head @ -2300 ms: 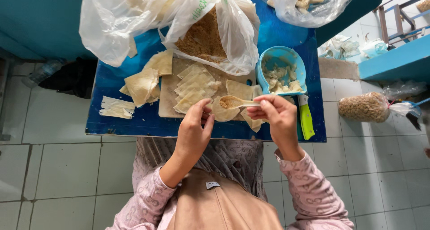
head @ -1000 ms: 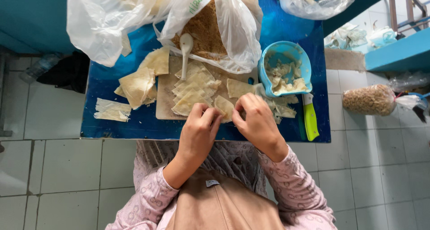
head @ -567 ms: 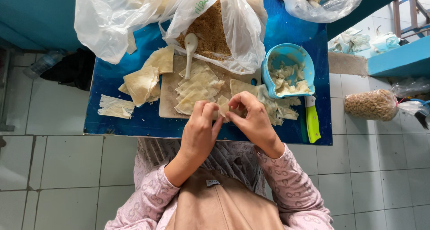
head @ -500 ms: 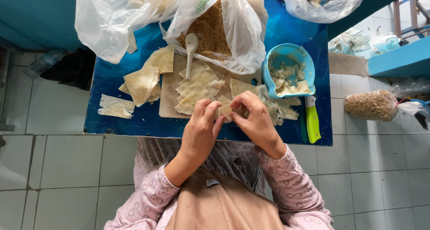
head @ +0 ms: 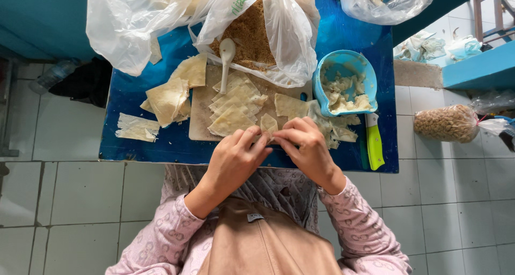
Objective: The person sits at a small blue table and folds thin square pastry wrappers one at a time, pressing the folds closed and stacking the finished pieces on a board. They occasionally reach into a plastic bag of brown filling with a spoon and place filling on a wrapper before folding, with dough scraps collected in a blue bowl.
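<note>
Pinching a small pale dough wrapper [head: 268, 126] between them, the person's two hands meet over the near edge of the blue bench [head: 343, 28]. The left hand [head: 233, 160] closes its fingertips on the wrapper's left lower side; the right hand [head: 307, 149] closes its fingertips on the right lower side. So the wrapper sits at the top of both grips, between the fingertips, with most of its upper part standing free above them. Its long axis runs away from the person, toward the far edge of the bench, and its rounded upper end points that way.

Just beyond the wrapper, a wooden board [head: 199, 111] carries a loose stack of flat wrappers [head: 233, 106]. A white spoon [head: 226, 60] lies at the board's far side, its bowl on brown filling [head: 247, 36] inside an open clear plastic bag [head: 292, 44]. Toward the right edge, a light blue bowl [head: 343, 66] holds folded pieces. A green-handled knife [head: 374, 143] lies near the near right corner. More wrappers [head: 169, 95] lie left of the board.
</note>
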